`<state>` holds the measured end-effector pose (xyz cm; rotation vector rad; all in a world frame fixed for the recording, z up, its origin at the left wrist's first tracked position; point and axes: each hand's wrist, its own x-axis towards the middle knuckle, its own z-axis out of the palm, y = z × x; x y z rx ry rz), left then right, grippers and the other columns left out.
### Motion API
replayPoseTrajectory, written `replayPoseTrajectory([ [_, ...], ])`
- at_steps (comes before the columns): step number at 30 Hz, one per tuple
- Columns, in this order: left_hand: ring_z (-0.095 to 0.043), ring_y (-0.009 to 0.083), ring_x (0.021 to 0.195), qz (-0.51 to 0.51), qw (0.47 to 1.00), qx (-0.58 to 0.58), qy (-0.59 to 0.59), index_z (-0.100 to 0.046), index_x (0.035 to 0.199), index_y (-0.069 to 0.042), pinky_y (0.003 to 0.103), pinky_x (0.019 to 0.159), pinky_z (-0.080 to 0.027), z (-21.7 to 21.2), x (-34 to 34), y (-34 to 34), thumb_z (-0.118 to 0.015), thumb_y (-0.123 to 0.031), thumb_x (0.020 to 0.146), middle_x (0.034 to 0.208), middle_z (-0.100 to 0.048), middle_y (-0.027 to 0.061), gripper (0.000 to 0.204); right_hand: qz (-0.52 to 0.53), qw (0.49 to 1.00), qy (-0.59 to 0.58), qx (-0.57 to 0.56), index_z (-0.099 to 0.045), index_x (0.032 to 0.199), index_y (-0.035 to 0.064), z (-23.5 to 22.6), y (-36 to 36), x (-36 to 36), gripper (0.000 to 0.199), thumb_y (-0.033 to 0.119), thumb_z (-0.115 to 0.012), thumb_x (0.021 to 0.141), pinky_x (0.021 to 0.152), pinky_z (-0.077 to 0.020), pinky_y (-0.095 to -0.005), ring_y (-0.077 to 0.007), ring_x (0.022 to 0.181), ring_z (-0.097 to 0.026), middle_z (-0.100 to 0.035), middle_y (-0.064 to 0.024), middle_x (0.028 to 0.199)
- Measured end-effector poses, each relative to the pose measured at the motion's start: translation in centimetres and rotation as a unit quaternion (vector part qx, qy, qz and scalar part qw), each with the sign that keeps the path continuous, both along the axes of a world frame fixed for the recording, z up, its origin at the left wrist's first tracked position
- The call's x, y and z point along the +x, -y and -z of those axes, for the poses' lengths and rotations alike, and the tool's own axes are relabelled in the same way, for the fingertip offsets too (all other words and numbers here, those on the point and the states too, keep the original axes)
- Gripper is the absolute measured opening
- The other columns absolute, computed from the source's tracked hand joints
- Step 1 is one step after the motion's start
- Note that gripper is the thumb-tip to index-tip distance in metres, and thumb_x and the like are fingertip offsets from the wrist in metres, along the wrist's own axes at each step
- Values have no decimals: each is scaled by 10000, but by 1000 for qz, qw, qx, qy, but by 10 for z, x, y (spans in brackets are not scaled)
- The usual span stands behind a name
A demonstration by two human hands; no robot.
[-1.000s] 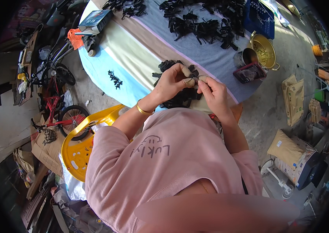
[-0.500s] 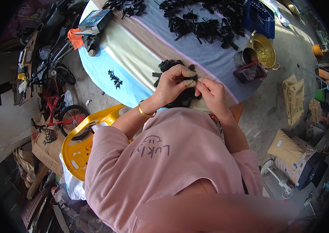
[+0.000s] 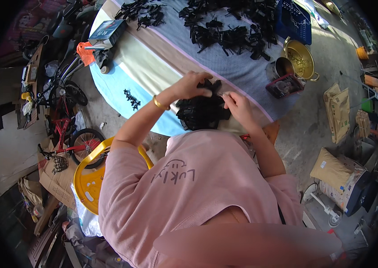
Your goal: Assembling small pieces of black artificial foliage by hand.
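Note:
A heap of small black plastic pieces (image 3: pixel 202 114) lies at the near edge of the cloth-covered table, right in front of me. At the top of this heap, my left hand (image 3: pixel 193 85) has its thumb and fingers bent around a black piece (image 3: pixel 215 85). Tape-like wraps show on its fingertips less clearly than before. Just right of it, my right hand (image 3: pixel 239 107) is closed in a pinch; a tiny pale thing at its fingertips is too small to name. A short row of black pieces (image 3: pixel 131 99) lies on the light blue cloth to the left.
More black pieces (image 3: pixel 229 33) cover the table's far side, beside a blue basket (image 3: pixel 294 22). At the right edge stand a gold-coloured pot (image 3: pixel 307 58), a metal cup (image 3: pixel 282 67) and a phone (image 3: pixel 286 85). A box (image 3: pixel 108 33) sits far left; a yellow chair (image 3: pixel 91 178) stands left of me.
My hands have parted from their fingertip-to-fingertip pinch. The left has moved up and left onto the black pieces; the right has drawn slightly down, still pinching. More of the near heap shows.

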<state>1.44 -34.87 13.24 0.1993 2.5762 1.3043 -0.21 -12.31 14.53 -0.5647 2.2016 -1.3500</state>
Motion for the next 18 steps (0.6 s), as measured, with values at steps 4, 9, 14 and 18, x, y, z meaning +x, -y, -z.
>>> replayPoseTrajectory([
  [4,-548,357,915,-91,992,-85,15,-461,1197,-80,396,770,-458,53,-71,23,-716,-236,682,935,-578,187,596,13,1000,27,-4,-592,857,-1,6,-6,6,198,189,-537,864,471,-370,-241,-84,508,-488,-577,-47,621],
  [9,-556,350,872,-267,933,-214,-114,-514,1068,-95,416,726,-481,59,-116,-1,-696,-206,692,1007,-480,191,432,-16,999,-48,-8,-601,930,16,6,-3,14,203,182,-574,817,580,-454,-333,-273,638,-601,-614,-162,742],
  [14,-571,333,794,-211,914,-327,-113,-522,897,-75,411,646,-502,70,-118,-3,-543,-82,760,987,-449,191,139,-9,998,-63,0,-606,919,29,2,-10,15,189,175,-586,802,579,-451,-347,-294,659,-600,-611,-158,742],
  [18,-565,339,785,-185,925,-312,-109,-514,857,-55,410,648,-495,81,-100,12,-488,-63,781,926,-475,196,81,-7,998,-62,-3,-601,915,29,3,-14,14,175,160,-587,801,556,-437,-349,-291,611,-581,-593,-158,700],
])
